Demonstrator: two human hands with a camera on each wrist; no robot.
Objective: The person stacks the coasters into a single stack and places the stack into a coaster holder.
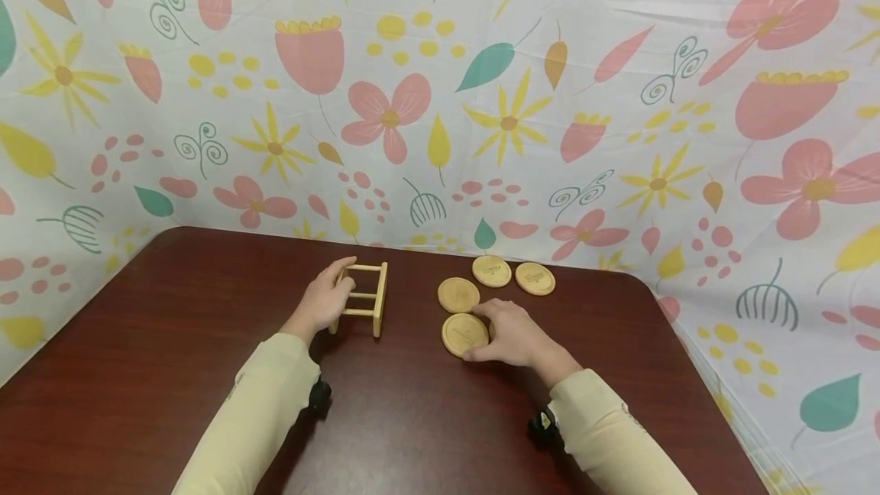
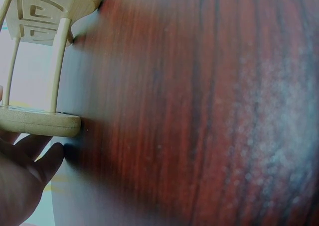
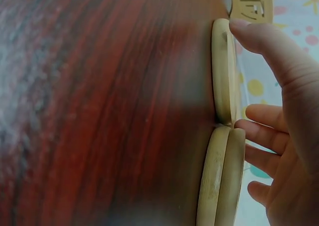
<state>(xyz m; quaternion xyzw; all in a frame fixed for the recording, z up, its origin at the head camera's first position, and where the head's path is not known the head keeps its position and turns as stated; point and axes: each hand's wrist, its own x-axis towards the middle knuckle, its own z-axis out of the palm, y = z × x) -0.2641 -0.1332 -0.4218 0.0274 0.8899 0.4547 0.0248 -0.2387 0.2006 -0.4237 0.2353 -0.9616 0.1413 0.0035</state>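
Note:
My left hand [image 1: 328, 298] grips the near-left end panel of a small wooden rack [image 1: 379, 300] with round rails, standing on the table. In the left wrist view, the fingers [image 2: 50, 162] lie against the outside of that panel. My right hand [image 1: 514, 334] spans the nearest round wooden coaster [image 1: 464, 334], which lies flat. Its thumb is at the near edge, and the index fingertip is at the far edge, where a second coaster [image 1: 457, 294] adjoins. In the right wrist view, the thumb [image 3: 259, 42] overlaps the coaster's end and the other fingers are spread.
Two more coasters, one [image 1: 491, 271] left and one [image 1: 535, 279] right, lie toward the back of the dark red-brown table [image 1: 399, 418]. A flower-printed cloth [image 1: 440, 98] hangs along the table's back and sides. Black wrist cameras [image 1: 543, 426] sit under the sleeves.

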